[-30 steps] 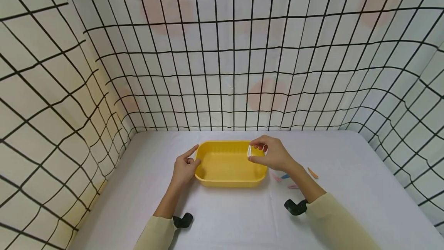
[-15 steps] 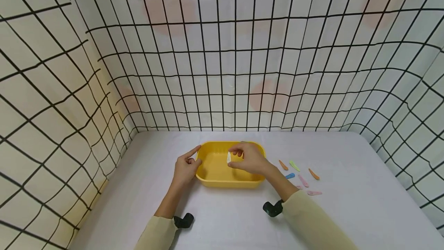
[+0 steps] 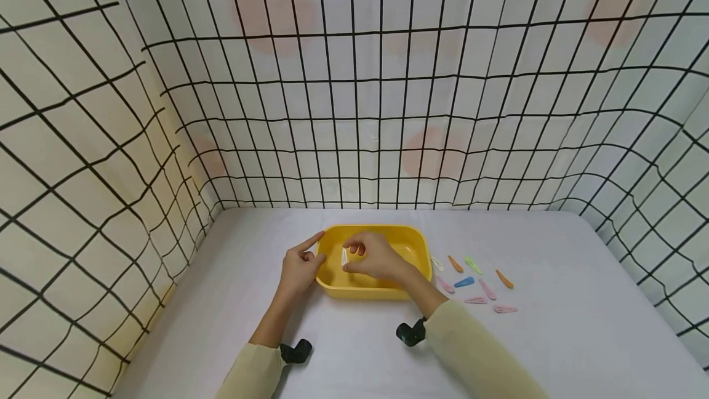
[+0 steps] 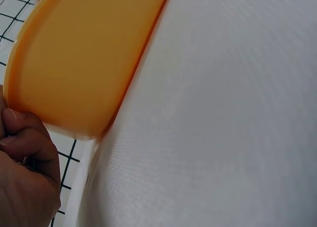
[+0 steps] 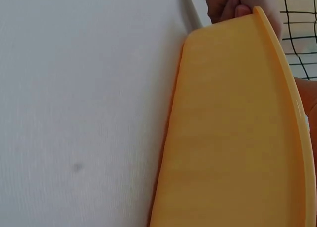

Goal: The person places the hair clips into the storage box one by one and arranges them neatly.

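Note:
A yellow plastic tray (image 3: 365, 294) stands on the white-covered table. At its left end my left hand (image 3: 298, 271) holds the rim, the index finger stretched along the edge; in the left wrist view this hand (image 4: 27, 172) sits at the tray's corner. Over the tray's left half, my right hand (image 3: 373, 257) pinches a white snap hair clip (image 3: 344, 257) upright between thumb and fingers. In the right wrist view the tray wall (image 5: 223, 113) hides most of that hand.
Right of the tray lie several hair clips, among them a white one (image 3: 437, 263), a green one (image 3: 473, 265), a blue one (image 3: 464, 282), a pink one (image 3: 488, 289) and an orange one (image 3: 504, 279). Black grid netting (image 3: 379, 119) encloses the table's back and sides.
My right hand has moved left across the tray, carrying the white hair clip. The clips on the table, partly covered before, now show. My left hand stays on the rim.

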Available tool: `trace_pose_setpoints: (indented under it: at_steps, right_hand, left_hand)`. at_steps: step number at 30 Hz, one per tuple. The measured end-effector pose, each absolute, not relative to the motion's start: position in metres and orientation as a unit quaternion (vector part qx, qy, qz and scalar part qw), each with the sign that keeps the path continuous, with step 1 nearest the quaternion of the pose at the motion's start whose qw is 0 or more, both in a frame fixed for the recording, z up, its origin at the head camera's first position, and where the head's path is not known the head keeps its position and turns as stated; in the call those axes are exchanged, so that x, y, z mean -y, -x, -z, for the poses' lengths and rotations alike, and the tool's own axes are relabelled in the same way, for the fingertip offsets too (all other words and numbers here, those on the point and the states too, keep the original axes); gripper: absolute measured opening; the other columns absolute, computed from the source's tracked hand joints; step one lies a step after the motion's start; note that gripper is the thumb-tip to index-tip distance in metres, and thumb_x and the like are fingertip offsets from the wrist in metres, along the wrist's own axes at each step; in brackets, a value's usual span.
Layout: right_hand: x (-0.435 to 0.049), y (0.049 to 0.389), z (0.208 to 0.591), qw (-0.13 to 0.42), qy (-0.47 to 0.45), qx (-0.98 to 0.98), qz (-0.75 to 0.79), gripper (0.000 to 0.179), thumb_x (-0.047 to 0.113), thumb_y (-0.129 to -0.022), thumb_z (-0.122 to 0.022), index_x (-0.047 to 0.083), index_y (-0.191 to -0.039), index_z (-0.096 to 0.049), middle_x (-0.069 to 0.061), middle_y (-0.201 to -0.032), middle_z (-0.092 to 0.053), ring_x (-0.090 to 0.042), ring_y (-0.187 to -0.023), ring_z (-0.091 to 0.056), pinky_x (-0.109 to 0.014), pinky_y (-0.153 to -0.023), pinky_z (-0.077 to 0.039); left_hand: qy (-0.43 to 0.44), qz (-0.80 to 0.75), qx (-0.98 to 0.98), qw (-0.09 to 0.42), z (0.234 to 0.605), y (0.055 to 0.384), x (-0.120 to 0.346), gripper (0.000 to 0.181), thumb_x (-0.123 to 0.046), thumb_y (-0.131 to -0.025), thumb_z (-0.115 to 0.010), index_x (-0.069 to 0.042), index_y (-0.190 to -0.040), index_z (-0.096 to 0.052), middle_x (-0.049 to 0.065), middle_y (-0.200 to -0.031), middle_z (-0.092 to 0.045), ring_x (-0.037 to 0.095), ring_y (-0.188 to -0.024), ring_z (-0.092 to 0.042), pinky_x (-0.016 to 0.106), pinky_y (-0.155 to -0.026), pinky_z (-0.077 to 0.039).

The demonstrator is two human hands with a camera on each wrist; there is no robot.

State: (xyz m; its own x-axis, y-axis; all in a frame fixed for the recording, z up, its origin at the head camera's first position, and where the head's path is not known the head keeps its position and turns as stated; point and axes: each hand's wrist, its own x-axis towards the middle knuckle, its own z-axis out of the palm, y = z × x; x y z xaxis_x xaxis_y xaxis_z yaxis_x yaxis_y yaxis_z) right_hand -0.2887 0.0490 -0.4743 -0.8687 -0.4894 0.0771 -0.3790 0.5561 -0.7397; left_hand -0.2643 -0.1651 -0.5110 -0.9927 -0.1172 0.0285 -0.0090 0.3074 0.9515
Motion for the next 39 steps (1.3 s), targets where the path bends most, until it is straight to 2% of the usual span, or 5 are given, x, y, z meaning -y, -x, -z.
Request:
trace_pose_setpoints:
  at_steps: [19,27,39]
  right_hand:
    - [-0.026,0.295,0.481,0.122,0.239,-0.877,0.4,0.043,0.021,-0.081,-0.086,0.006,-0.119,-0.073,-0.006,-0.101,-0.066,-0.018,-0.087,-0.055,-0.027,-0.079,-0.05]
    - [-0.02,0.3,0.486,0.127,0.24,-0.879,0.392,0.044,0.02,-0.081,-0.086,0.004,-0.12,-0.071,-0.006,-0.102,-0.067,-0.018,-0.091,-0.057,-0.03,-0.086,-0.053]
    - [-0.014,0.307,0.494,0.146,0.252,-0.884,0.366,0.041,0.022,-0.081,-0.087,0.008,-0.117,-0.073,-0.002,-0.095,-0.066,-0.016,-0.088,-0.057,-0.026,-0.08,-0.052]
  left_hand:
    - [-0.055,0.589,0.804,0.053,0.511,0.264,0.163,0.054,-0.009,-0.086,-0.068,-0.028,-0.136,-0.069,-0.004,-0.053,-0.042,0.012,-0.043,-0.032,0.02,-0.04,-0.03]
    - [-0.057,0.584,0.808,0.053,0.511,0.265,0.163,0.053,-0.009,-0.087,-0.068,-0.029,-0.136,-0.069,-0.004,-0.052,-0.042,0.012,-0.043,-0.032,0.019,-0.04,-0.03]
    - [-0.042,0.584,0.809,0.055,0.512,0.265,0.164,0.054,-0.008,-0.087,-0.068,-0.028,-0.137,-0.068,-0.005,-0.052,-0.041,0.011,-0.044,-0.031,0.019,-0.04,-0.029]
